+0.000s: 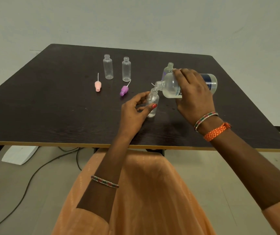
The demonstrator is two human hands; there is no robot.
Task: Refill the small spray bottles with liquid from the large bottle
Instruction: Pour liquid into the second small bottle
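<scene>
Right now right hand (192, 95) grips large bottle (174, 86), tipped w/ long axis near level, neck pointing left onto mouth of small bottle (152, 104). Left hand (134, 109) holds that bottle upright, table (51, 102) centre. Two unfilled bottles stand far-left.

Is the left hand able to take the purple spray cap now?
Probably not yet: the left hand holds the small bottle being filled. The purple spray cap lies close by, unobstructed.
</scene>
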